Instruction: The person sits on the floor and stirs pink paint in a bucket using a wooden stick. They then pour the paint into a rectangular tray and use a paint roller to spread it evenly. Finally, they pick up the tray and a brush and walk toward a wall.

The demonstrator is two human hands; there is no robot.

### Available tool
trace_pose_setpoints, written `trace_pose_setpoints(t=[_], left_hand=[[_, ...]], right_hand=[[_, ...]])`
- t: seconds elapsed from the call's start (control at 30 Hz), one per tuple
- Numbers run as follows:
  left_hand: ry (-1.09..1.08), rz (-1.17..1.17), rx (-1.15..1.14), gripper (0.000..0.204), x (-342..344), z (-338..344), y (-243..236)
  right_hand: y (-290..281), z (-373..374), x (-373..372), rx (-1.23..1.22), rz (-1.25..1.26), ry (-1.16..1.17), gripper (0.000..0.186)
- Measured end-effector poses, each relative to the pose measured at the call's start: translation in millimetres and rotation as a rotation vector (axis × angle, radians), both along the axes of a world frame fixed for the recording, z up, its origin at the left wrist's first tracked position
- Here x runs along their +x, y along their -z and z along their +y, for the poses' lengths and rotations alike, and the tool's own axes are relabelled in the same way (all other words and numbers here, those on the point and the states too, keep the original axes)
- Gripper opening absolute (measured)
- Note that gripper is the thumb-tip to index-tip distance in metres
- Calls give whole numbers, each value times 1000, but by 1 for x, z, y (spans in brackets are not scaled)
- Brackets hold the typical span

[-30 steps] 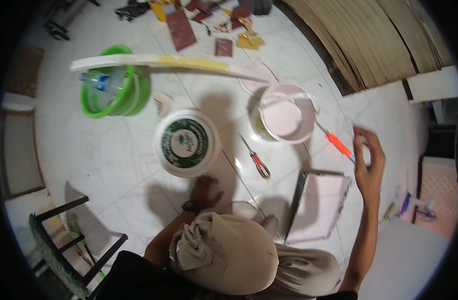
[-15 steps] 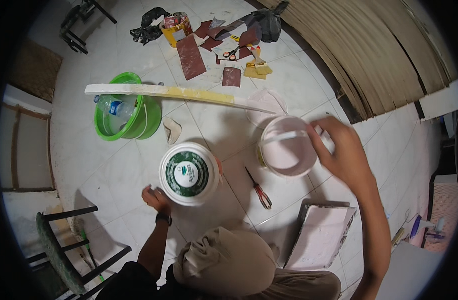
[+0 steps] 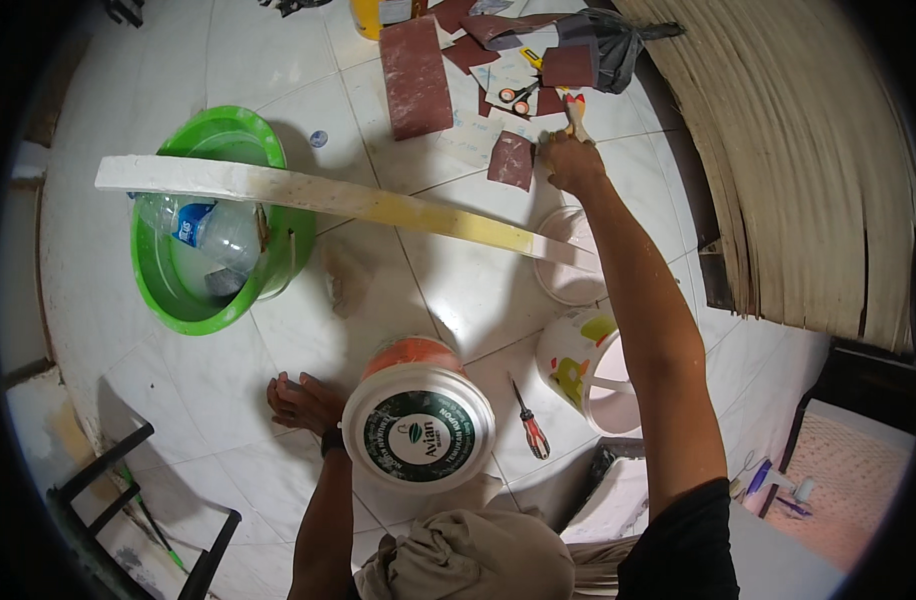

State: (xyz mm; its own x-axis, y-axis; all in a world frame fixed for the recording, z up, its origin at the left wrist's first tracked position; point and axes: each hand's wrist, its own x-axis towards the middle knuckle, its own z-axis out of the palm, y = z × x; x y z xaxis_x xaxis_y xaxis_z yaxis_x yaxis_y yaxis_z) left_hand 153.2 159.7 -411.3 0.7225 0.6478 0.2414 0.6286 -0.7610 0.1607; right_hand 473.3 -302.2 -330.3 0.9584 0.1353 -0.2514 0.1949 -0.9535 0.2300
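Observation:
My right hand [image 3: 572, 162] reaches to a paintbrush [image 3: 577, 115] among sandpaper sheets [image 3: 412, 82], its fingers bent over the brush's lower part; their grip is unclear. My left hand [image 3: 303, 402] rests on the floor, fingers spread, left of a white lidded tub [image 3: 460, 421] with an orange body. A screwdriver [image 3: 532, 422] lies right of that tub. An open pail of pale paint [image 3: 568, 362] is partly behind my right arm, with a paint-smeared lid [image 3: 560, 275] beyond it. Scissors [image 3: 518, 99] and a black bag [image 3: 623, 55] are near the brush.
A long white-yellow board [image 3: 398, 207] spans a green bucket [image 3: 176, 313] holding a plastic bottle and the pale lid. A paint tray [image 3: 613, 500] lies lower right. Wooden boards [image 3: 778, 180] stand at upper right, a black-legged chair [image 3: 88, 470] at lower left.
My right hand has moved from beside the paint pail forward to the sandpaper and brush. My left hand has shifted left of the lidded tub. The view has moved too.

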Motion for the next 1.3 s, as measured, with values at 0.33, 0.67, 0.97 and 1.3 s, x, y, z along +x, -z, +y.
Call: trace_pose_setpoints(t=[0.33, 0.67, 0.97, 1.3], left_hand=[[-18, -13, -50, 40, -2, 5, 2], [25, -104, -185, 39, -14, 2, 28], [611, -837, -665, 43, -28, 4, -221], [745, 102, -1365, 39, -137, 14, -377]], right_hand=[[-39, -29, -10, 738, -482, 183, 11], [-215, -34, -115, 1192, -516, 186, 11], [-337, 56, -272, 1725, -34, -18, 11], [-318, 265, -323, 1505, -32, -573, 18]])
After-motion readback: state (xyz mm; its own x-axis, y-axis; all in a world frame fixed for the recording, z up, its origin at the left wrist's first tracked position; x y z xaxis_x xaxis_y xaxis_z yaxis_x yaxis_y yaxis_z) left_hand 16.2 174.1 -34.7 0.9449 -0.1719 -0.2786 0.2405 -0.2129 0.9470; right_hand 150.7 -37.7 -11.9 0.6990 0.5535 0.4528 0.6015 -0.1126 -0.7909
